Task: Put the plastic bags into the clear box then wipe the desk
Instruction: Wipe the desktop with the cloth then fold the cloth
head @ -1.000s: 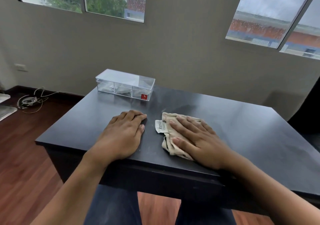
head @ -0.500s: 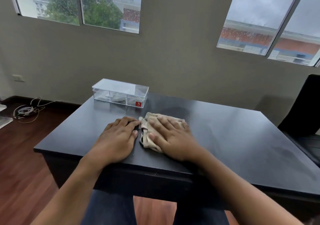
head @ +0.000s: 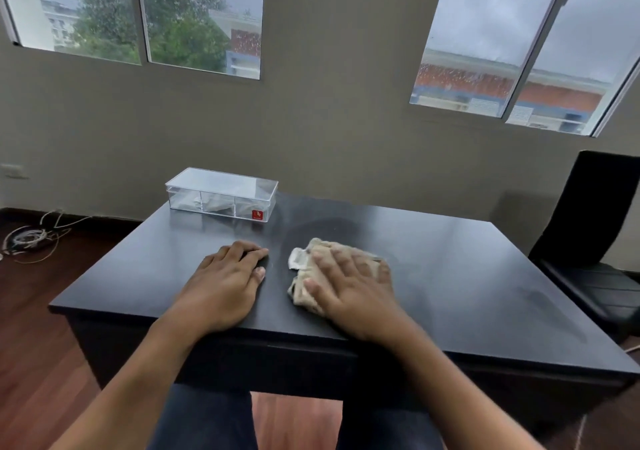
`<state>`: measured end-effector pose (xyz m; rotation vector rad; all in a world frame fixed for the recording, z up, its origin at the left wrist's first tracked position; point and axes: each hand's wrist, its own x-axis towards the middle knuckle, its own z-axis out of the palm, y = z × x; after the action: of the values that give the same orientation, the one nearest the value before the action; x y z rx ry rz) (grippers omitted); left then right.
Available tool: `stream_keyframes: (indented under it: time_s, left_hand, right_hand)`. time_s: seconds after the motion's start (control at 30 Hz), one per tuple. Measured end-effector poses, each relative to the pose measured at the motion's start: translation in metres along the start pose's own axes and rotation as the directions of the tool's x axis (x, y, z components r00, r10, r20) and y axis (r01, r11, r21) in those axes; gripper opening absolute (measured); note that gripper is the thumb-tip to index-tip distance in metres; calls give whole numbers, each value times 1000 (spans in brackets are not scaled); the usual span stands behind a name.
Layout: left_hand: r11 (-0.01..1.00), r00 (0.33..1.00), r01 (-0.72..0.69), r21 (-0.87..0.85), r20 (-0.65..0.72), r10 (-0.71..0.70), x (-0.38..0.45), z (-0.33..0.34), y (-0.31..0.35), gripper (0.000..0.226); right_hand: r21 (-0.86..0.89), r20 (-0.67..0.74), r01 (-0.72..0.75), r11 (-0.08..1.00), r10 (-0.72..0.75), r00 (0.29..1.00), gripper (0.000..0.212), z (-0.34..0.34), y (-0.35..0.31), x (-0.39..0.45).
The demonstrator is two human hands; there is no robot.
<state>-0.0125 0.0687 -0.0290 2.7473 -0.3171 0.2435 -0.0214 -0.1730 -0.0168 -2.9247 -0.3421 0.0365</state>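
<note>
My right hand (head: 349, 287) lies flat, fingers spread, pressing a crumpled beige cloth (head: 302, 290) onto the black desk (head: 467, 276) near its front middle. The hand is blurred with motion. A white label on the cloth sticks out to the left. My left hand (head: 225, 287) rests palm down on the desk just left of the cloth, holding nothing. The clear box (head: 221, 186) stands at the desk's back left corner with its lid on. Crumpled plastic bags (head: 211, 204) show through its wall.
A black chair (head: 595, 235) stands at the desk's right side. Loose cables (head: 31, 238) lie on the wooden floor to the left by the wall. The wall with windows rises right behind the desk.
My right hand slid the cloth left until it nearly touched my left hand, then back to the right. My left hand stayed put. The view tilted upward.
</note>
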Motion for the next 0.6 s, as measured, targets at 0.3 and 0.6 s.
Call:
stream_keyframes:
  time_s: [0.3, 0.6]
  left_hand:
    - [1000, 1000, -11, -6, -13, 11, -12, -10, -27, 44]
    - [998, 999, 43, 36, -27, -42, -18, -13, -34, 48]
  right_hand:
    - [-227, -221, 214, 950, -265, 939, 71, 9, 70, -88]
    - [-163, -440, 269, 949, -314, 842, 63, 55, -28, -55]
